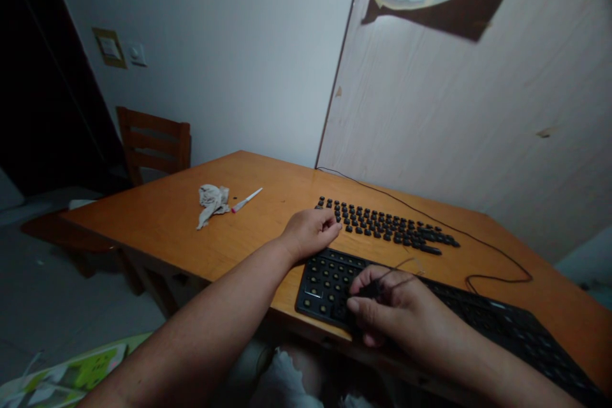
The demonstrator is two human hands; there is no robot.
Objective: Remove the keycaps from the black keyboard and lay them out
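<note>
A black keyboard [329,277] lies along the table's near edge; its left end has bare key sockets. Behind it stand rows of loose black keycaps [382,224] on the wood. My left hand [310,233] rests by the left end of these rows, its fingers curled closed; whatever may be inside them is hidden. Over the keyboard's left part, my right hand [399,303] is closed in a pinch around a small black keycap puller [369,290], whose thin wire loops stick out above the hand. My right hand and forearm cover the keyboard's middle.
A crumpled tissue [213,203] and a white pen-like stick [247,199] with a red end lie on the table [268,172] at left. A black cable [430,213] runs behind the keycaps. A wooden chair [155,143] stands beyond the table's left side, near the wall.
</note>
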